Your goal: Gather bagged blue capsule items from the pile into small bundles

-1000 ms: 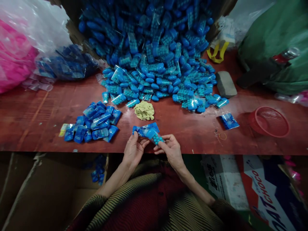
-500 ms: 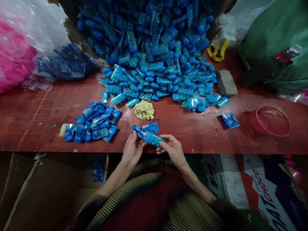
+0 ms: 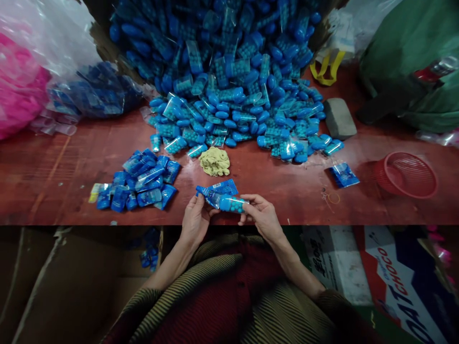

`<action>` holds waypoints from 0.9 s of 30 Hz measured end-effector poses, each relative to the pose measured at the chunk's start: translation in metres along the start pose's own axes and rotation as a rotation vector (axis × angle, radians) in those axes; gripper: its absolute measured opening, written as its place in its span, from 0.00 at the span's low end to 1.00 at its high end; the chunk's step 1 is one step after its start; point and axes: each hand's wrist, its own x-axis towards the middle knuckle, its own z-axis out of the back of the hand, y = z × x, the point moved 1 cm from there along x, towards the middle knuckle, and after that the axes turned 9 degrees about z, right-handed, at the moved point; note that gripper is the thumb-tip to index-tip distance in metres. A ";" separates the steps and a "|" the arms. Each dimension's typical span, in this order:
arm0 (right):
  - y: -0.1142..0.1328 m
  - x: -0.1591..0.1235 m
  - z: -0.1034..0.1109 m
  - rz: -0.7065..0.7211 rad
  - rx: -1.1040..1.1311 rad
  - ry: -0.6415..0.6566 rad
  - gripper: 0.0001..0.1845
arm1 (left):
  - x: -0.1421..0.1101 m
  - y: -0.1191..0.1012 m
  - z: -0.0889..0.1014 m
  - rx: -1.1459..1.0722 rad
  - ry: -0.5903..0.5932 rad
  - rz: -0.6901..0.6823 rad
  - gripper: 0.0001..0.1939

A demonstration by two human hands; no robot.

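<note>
My left hand pinches a blue printed packet at the near edge of the red table. My right hand grips a clear blue tube of round candies, its left end at the packet's mouth. Both hands are closed on these things, just above the table's front edge. A small heap of filled blue packets lies to the left of my hands. A large pile of blue candy tubes spills from a cardboard box at the back.
A crumpled beige cloth lies ahead of my hands. A grey block, one loose blue packet and a red mesh basket sit to the right. Pink and clear bags fill the left. Cardboard boxes stand under the table.
The tube in my right hand has turned from tilted to nearly level and moved toward the packet. Both hands have shifted slightly up and together.
</note>
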 end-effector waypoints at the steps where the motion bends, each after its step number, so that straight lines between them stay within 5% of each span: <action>1: 0.000 -0.001 -0.001 -0.001 -0.004 -0.003 0.17 | 0.000 0.000 0.000 0.005 -0.001 -0.003 0.18; 10: -0.001 0.005 0.003 0.126 -0.132 -0.109 0.16 | 0.003 -0.004 0.000 0.069 -0.059 -0.036 0.18; 15: 0.008 0.024 0.025 0.402 -0.775 -0.259 0.14 | 0.008 -0.009 0.003 0.371 -0.031 -0.102 0.16; 18: 0.027 0.023 0.020 0.586 -1.083 -0.294 0.16 | 0.007 -0.015 0.001 0.546 0.031 -0.124 0.13; 20: 0.037 0.020 0.008 0.618 -0.997 -0.188 0.17 | 0.005 -0.020 -0.004 0.639 0.116 -0.094 0.13; 24: 0.039 0.019 -0.018 0.421 -0.590 0.290 0.14 | 0.007 -0.025 -0.012 0.764 0.350 0.064 0.15; 27: 0.029 0.023 -0.023 0.291 -0.391 0.313 0.08 | 0.012 -0.027 -0.013 0.732 0.377 0.154 0.17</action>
